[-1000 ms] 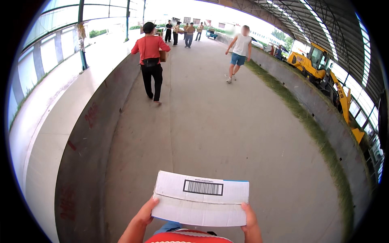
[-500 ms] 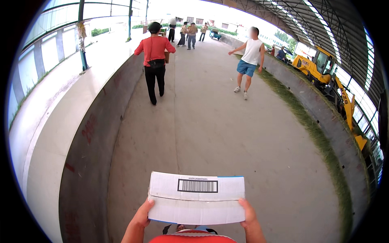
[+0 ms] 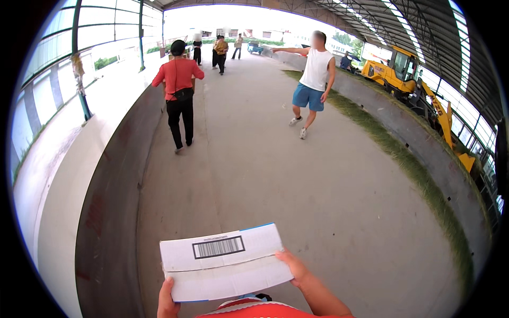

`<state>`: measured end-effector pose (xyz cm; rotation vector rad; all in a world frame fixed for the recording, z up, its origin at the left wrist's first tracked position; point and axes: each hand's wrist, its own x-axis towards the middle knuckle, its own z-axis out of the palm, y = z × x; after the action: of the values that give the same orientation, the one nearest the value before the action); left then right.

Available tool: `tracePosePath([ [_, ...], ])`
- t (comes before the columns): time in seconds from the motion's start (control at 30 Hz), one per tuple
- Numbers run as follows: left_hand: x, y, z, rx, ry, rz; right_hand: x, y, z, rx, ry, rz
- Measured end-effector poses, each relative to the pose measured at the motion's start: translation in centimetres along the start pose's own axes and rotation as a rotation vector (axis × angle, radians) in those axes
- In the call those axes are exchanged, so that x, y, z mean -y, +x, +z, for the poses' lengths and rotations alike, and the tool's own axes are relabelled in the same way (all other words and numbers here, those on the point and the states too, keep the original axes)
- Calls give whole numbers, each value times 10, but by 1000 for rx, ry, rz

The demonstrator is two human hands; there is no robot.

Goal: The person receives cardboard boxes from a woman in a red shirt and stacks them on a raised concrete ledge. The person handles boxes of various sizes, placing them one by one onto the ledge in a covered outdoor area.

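Concrete floor (image 3: pixel 254 180) is stretching ahead as my left hand (image 3: pixel 167 300) and right hand (image 3: pixel 295 268) are gripping opposite ends of a white cardboard box (image 3: pixel 228 282) before me. It is showing a black-framed barcode (image 3: pixel 218 247), a lengthwise seam (image 3: pixel 224 267) and blue edging (image 3: pixel 257 227), its right end angling away. Beyond, a red-topped person (image 3: pixel 178 79) is facing away.

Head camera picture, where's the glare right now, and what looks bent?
In the head view, bright daylight washes out the far end and much of the left side; in the head view too, the left grey wall bows toward the rim, while the white box shows no strong glare.
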<state>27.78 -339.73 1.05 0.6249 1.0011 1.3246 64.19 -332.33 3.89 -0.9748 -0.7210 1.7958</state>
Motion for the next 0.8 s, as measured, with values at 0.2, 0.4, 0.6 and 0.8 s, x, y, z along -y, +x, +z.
tracePosePath([
  [0.2, -18, 28, -4, -88, -6, 28, 17, 50, 19, 81, -17, -2],
  [0.4, -27, 37, -1, -125, 7, -71, 8, 61, 10, 23, -4, 40],
  [0.6, -53, 79, -5, -63, 64, -182, -2, 56, 21, -152, 68, -9],
  [0.8, -54, 166, 13, 98, 27, -202, 31, 95, 13, -255, 65, -34],
])
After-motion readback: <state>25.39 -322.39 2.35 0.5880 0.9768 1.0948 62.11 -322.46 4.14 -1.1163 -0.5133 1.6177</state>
